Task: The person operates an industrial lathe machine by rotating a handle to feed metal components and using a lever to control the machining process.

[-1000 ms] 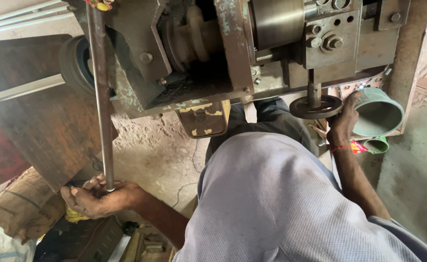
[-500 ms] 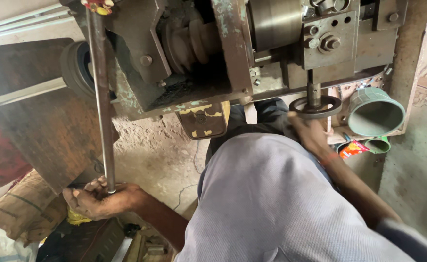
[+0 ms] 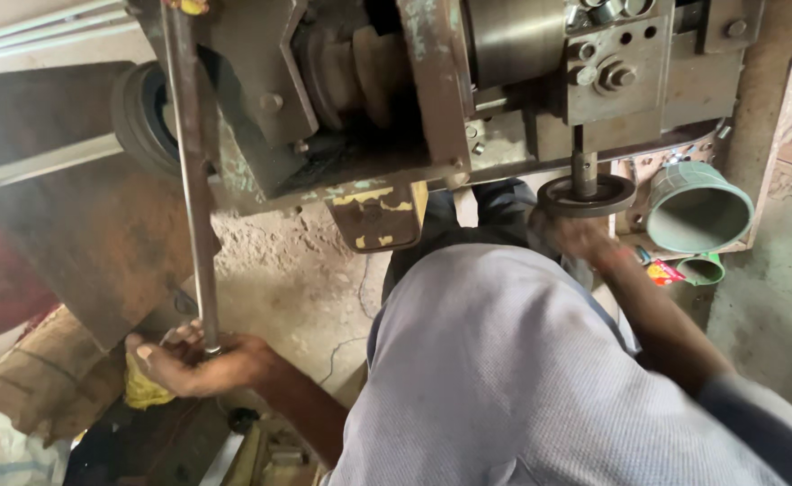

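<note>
My left hand [image 3: 200, 362] is low on the left, closed around the bottom end of a long steel rod [image 3: 193, 180] that rises past the machine's front. A yellow rag [image 3: 144, 391] lies just beneath that hand. My right hand [image 3: 574, 239] is blurred and sits directly under a small black handwheel [image 3: 587, 194] on a short vertical shaft at the machine's underside. It touches the wheel's near rim, but the blur hides its grip. My grey-shirted torso [image 3: 513, 378] fills the lower middle of the view.
A worn metal machine body [image 3: 369, 90] with bolts and a pulley spans the top. A chipped yellow-painted plate [image 3: 376, 216] hangs below it. A large green cup-shaped fitting [image 3: 697, 211] and a smaller one [image 3: 702, 268] sit at right. Dirt floor [image 3: 297, 288] lies below.
My right hand has swung left from beside the green fitting to under the black handwheel. My left hand has kept its hold on the rod's bottom end.
</note>
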